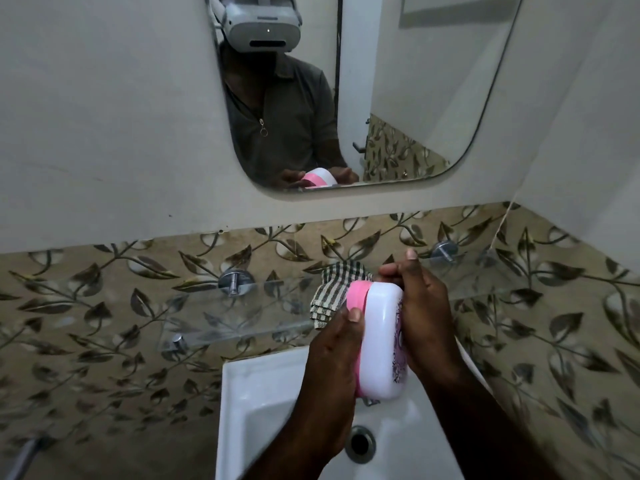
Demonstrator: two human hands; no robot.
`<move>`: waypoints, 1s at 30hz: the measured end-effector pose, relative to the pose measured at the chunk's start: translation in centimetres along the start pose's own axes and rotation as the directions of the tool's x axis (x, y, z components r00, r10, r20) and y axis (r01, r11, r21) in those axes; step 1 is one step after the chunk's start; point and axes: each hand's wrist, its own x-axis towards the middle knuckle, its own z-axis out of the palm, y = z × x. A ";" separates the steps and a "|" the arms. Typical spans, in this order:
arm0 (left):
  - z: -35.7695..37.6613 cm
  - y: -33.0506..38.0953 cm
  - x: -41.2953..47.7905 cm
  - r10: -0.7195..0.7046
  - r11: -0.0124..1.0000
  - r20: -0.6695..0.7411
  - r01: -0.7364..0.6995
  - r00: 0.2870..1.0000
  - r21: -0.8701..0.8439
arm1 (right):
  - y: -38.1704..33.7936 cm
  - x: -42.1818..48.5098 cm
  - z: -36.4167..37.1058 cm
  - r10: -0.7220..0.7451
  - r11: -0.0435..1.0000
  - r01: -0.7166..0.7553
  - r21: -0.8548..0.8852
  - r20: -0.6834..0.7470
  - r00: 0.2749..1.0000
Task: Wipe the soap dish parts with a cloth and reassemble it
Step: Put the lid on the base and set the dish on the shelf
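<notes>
Soap dish (381, 341) sits closed and turned up on its long edge between my two hands, held in the air above the back of the white sink (256, 403). Its white lid (379, 355) faces right and toward me, with a dark printed pattern on the face that my right palm covers, and its pink base (358, 296) shows as a band along the left side. My left hand (332, 362) grasps the dish from the left: the thumb lies on the pink edge near the top, and the fingers go round behind the base where I cannot see them. My right hand (429, 313) grasps it from the right, with fingers curled over the far end of the lid and one fingertip sticking up above the rest. A striped green and white cloth (332, 289) lies folded on the glass shelf (235, 320) just behind the dish, partly hidden by it; I cannot tell whether either hand touches it. The shelf hangs on shiny metal pegs (235, 282) set into leaf-patterned tiles (104, 306). Below my wrists is the sink's round drain (360, 444). On the wall above, a mirror (398, 98) shows me in a grey shirt (287, 109) and a white headset (263, 26), with the dish between my hands at its lower edge.
</notes>
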 end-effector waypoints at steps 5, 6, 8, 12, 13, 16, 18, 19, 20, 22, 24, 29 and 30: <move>0.5 -0.2 -0.3 0.030 0.998 -0.021 -0.029 0.999 0.048 | 0.0 -0.5 0.1 -0.037 0.999 0.037 0.007 -0.011 0.999; 0.4 -0.3 -0.3 0.030 0.998 -0.024 -0.029 0.999 0.047 | 0.0 -0.6 0.1 -0.047 0.999 0.047 -0.013 -0.021 0.999; 0.3 -0.5 -0.3 0.041 0.998 -0.032 -0.039 0.999 0.057 | 0.0 -0.8 0.1 -0.070 0.997 0.069 -0.037 -0.033 0.997; 0.0 -0.2 -0.2 0.095 0.990 -0.052 -0.089 0.994 0.112 | 0.1 -2.5 0.4 -0.139 0.985 0.148 -0.094 0.097 0.986; -0.1 -0.2 0.0 0.104 0.987 -0.082 -0.093 0.991 0.129 | 0.3 -3.1 0.5 -0.177 0.972 0.199 -0.125 0.165 0.970; -1.0 -0.4 0.5 0.074 0.970 -0.111 -0.046 0.991 0.240 | 0.6 -4.2 0.9 -0.251 0.905 0.337 -0.262 0.310 0.917; -1.6 -0.9 0.3 0.109 0.950 -0.084 -0.078 0.991 0.302 | 0.7 -4.4 1.1 -0.265 0.870 0.371 -0.323 0.327 0.907; -1.3 -0.8 0.3 0.112 0.944 -0.098 -0.075 0.989 0.320 | 0.6 -4.5 1.3 -0.273 0.856 0.385 -0.346 0.330 0.904; -1.0 -0.5 0.5 0.101 0.944 -0.125 -0.055 0.987 0.326 | 0.6 -4.6 1.5 -0.276 0.845 0.394 -0.361 0.335 0.901; -1.2 0.1 0.5 0.109 0.941 -0.130 -0.061 0.986 0.333 | 0.6 -4.5 2.2 -0.254 0.847 0.386 -0.366 0.360 0.898; -1.8 0.9 0.7 0.110 0.953 -0.126 -0.068 0.986 0.297 | 0.6 -4.1 2.6 -0.184 0.862 0.352 -0.366 0.421 0.888; -4.7 2.3 0.9 -0.062 0.993 -0.148 0.046 0.987 -0.109 | 0.9 -3.8 2.4 -0.124 0.814 0.471 -0.341 0.689 0.714; -5.5 2.4 1.0 -0.093 0.976 -0.144 0.062 0.985 -0.207 | 1.0 -3.9 2.5 -0.130 0.779 0.530 -0.334 0.742 0.658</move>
